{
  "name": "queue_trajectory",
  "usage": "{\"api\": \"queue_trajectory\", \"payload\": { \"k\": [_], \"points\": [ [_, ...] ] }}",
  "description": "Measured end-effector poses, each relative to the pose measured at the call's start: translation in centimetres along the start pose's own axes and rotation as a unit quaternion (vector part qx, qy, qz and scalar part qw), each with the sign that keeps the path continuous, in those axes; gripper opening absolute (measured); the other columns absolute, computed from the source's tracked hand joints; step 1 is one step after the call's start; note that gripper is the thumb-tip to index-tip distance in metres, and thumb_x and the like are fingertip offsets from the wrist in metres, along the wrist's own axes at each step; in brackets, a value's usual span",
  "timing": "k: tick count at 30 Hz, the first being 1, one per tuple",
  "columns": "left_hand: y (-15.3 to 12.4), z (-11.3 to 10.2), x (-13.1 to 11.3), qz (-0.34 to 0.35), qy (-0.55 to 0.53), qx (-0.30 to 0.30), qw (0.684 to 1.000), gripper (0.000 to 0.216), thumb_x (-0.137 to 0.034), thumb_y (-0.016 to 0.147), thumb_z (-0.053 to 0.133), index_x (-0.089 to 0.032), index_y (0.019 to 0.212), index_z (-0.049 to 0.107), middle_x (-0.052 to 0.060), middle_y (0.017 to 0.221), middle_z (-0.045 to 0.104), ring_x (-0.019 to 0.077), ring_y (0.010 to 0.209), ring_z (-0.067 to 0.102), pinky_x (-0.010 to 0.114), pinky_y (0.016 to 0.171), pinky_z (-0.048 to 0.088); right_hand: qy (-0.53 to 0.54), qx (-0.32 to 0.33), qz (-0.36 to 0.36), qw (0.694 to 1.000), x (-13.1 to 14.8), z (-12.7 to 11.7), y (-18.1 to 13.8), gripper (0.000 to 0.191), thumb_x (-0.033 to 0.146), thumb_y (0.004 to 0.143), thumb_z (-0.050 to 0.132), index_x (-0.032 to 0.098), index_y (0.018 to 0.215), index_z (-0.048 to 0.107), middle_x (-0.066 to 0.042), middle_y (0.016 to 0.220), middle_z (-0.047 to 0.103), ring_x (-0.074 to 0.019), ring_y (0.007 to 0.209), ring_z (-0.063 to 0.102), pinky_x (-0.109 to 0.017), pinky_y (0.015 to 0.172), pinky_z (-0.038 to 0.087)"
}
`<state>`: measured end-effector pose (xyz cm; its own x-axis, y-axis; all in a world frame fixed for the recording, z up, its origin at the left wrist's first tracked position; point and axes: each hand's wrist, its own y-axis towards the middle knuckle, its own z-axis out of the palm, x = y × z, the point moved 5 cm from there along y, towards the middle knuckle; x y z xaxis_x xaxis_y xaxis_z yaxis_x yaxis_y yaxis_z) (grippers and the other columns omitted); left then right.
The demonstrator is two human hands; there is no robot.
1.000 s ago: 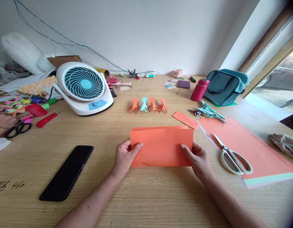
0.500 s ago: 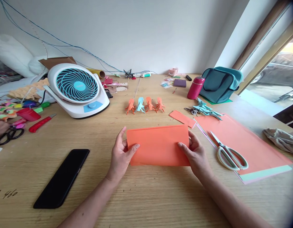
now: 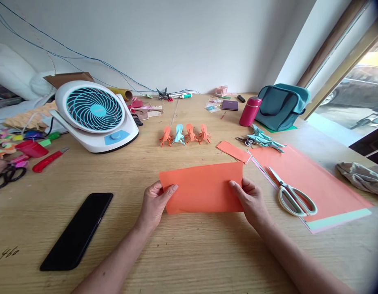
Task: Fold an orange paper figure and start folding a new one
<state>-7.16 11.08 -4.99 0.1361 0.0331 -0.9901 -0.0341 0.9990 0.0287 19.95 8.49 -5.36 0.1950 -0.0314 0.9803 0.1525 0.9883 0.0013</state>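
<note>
A folded orange paper sheet (image 3: 202, 187) lies in front of me on the wooden table (image 3: 189, 253). My left hand (image 3: 155, 203) pinches its left edge, thumb on top. My right hand (image 3: 251, 200) pinches its right edge the same way. Both hands are closed on the paper. Behind it stands a row of small folded paper figures (image 3: 185, 134), orange ones and one light blue.
A black phone (image 3: 77, 230) lies at the left. White-handled scissors (image 3: 292, 197) rest on a stack of orange paper (image 3: 311, 179) at the right. A white and blue fan (image 3: 95, 114), a red cutter (image 3: 48, 160), a pink bottle (image 3: 250, 111) and a teal bag (image 3: 282, 107) stand farther back.
The two layers of the orange paper have come together, so the back edge no longer shows above the front. The view has drifted a little to the right.
</note>
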Motion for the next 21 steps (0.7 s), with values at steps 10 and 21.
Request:
{"api": "queue_trajectory", "payload": {
  "k": [10, 21],
  "points": [
    [-0.33, 0.18, -0.36, 0.010, 0.002, -0.007, 1.000, 0.031, -0.040, 0.071, 0.082, -0.015, 0.089, 0.076, 0.008, 0.093, 0.077, 0.0194, 0.083, 0.069, 0.029, 0.076, 0.056, 0.006, -0.012, 0.038, 0.999, -0.69, -0.51, 0.16, 0.029, 0.051, 0.076, 0.079, 0.028, 0.093, 0.079, -0.004, 0.093, 0.078, -0.0261, 0.079, 0.072, -0.035, 0.065, 0.058],
    [-0.56, 0.61, -0.83, 0.008, 0.004, -0.002, 1.000, 0.032, -0.039, 0.071, 0.081, -0.015, 0.091, 0.076, 0.008, 0.095, 0.077, 0.0185, 0.082, 0.067, 0.028, 0.075, 0.054, 0.012, -0.032, 0.047, 0.998, -0.94, -0.69, 0.27, 0.026, 0.048, 0.072, 0.083, 0.023, 0.074, 0.077, -0.001, 0.069, 0.073, -0.0139, 0.054, 0.061, -0.023, 0.047, 0.049]
  ]
}}
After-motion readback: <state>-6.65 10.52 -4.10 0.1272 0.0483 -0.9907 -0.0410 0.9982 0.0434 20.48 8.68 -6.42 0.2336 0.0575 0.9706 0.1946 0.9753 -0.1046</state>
